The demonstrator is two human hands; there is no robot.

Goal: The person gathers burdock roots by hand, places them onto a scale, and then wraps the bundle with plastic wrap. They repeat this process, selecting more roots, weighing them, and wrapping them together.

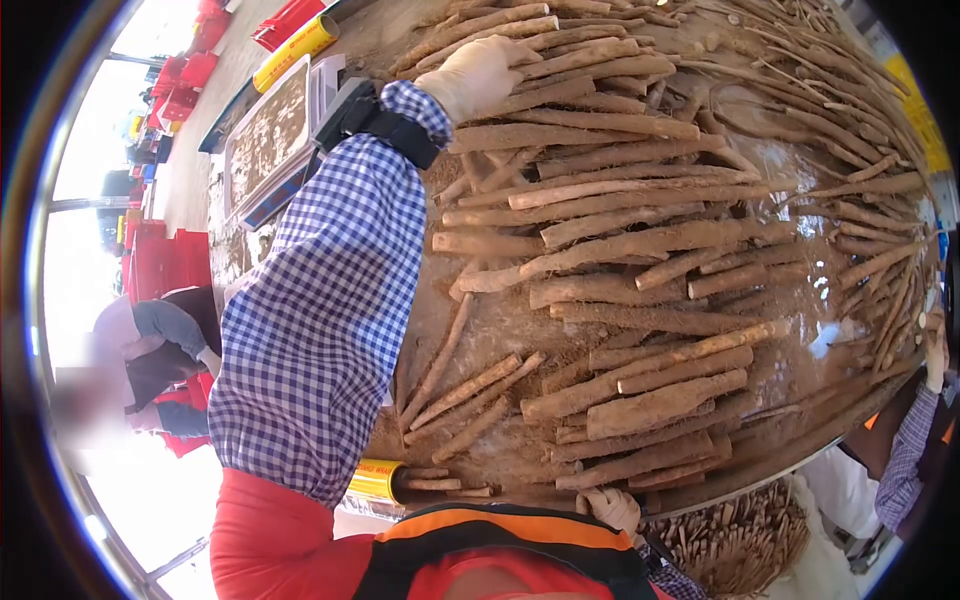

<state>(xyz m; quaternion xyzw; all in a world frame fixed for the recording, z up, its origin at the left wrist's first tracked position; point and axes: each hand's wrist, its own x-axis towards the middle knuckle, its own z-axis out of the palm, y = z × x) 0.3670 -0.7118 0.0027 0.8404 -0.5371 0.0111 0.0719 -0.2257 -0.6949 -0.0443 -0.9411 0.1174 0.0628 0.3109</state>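
Observation:
At the top of the view, my left hand (475, 75), in a pale glove, reaches across the pile with its fingers closed on a long brown root (500, 22). My right hand (612, 508), also gloved, is low at the near table edge, fingers curled beside the cut roots (650, 460); what it holds, if anything, is hidden. Many roots (640, 245) lie side by side in rows. Thin ones (465, 390) lie apart at the left.
A tray on a scale (268, 135) and a yellow roll (297, 52) stand upper left. Another yellow roll (375, 480) is near my body. A basket of short pieces (735, 535) is below the table edge. Co-workers (165, 345) are at the left and right (905, 450).

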